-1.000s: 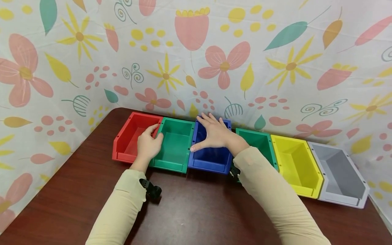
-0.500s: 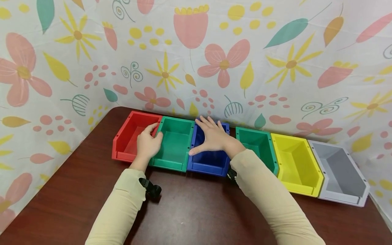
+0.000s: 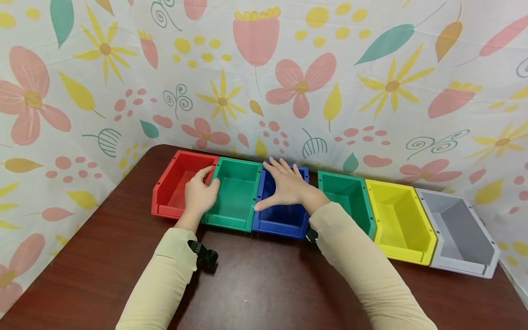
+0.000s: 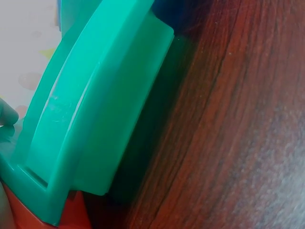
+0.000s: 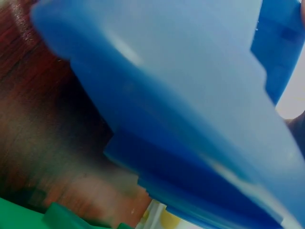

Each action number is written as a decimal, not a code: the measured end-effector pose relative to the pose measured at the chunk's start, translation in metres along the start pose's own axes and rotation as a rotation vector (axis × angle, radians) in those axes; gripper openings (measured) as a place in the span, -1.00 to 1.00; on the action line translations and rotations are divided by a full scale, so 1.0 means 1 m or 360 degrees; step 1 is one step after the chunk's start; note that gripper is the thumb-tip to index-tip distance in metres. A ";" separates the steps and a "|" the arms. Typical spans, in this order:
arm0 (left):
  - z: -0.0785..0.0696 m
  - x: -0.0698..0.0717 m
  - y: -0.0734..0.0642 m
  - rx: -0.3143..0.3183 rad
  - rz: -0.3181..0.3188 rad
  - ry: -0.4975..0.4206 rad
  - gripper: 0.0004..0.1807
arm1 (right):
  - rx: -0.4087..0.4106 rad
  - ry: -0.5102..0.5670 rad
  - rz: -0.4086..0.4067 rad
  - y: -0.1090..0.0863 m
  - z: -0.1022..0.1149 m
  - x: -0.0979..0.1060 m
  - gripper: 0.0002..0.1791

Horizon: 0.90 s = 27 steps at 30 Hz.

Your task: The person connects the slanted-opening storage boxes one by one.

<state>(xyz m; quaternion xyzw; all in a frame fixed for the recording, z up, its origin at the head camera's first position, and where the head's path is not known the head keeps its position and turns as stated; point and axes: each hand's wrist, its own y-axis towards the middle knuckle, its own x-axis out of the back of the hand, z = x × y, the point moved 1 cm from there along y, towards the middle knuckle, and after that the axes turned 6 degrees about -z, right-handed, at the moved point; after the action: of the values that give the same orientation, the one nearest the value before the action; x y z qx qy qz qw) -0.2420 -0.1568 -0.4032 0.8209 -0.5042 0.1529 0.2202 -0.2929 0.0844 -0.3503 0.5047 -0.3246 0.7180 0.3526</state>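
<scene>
My left hand [image 3: 200, 196] pinches the side wall where a green storage bin [image 3: 235, 201] meets a red storage bin [image 3: 175, 195]. Its thumb lies on the green side. The left wrist view brings the green bin's front lip [image 4: 95, 105] up close, with a fingertip [image 4: 7, 114] at the left edge. Over a blue storage bin [image 3: 280, 227], my right hand [image 3: 288, 185] spreads straight fingers toward the back rim, thumb on the left rim beside the green bin. Blue plastic [image 5: 190, 95] fills much of the right wrist view.
Right of a narrow gap stand another green bin [image 3: 346, 197], a yellow bin [image 3: 393, 220] and a grey bin [image 3: 462, 229], side by side. All the bins stand on a dark brown wooden table [image 3: 247, 284] against a flower-patterned cloth [image 3: 247, 123].
Early on, the blue bin shifts slightly left and toward me with the right hand, widening the gap to the other green bin. Over the last half second little differs; the left hand stays put.
</scene>
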 end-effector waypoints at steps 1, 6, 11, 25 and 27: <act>0.000 0.000 0.000 0.0002 0.0001 -0.0001 -0.52 | -0.0001 0.0001 0.0004 0.000 0.000 0.000 0.45; 0.001 -0.001 0.000 0.0007 0.0001 0.0003 -0.52 | -0.0004 0.0011 0.0002 0.000 -0.001 -0.002 0.44; 0.001 -0.001 -0.001 0.0016 0.0006 0.0003 -0.52 | -0.0010 0.0007 0.0007 -0.001 -0.001 -0.005 0.44; 0.000 -0.001 0.001 0.0015 0.0003 0.0019 -0.52 | -0.0017 0.0004 0.0013 0.001 -0.003 -0.006 0.47; 0.000 0.000 0.001 0.0022 -0.0001 0.0017 -0.52 | -0.0015 0.0003 0.0010 0.002 -0.003 -0.007 0.47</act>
<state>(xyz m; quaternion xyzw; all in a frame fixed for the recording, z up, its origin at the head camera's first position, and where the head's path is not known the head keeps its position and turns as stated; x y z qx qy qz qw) -0.2431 -0.1570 -0.4026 0.8219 -0.5015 0.1606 0.2171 -0.2941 0.0847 -0.3580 0.5013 -0.3293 0.7181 0.3531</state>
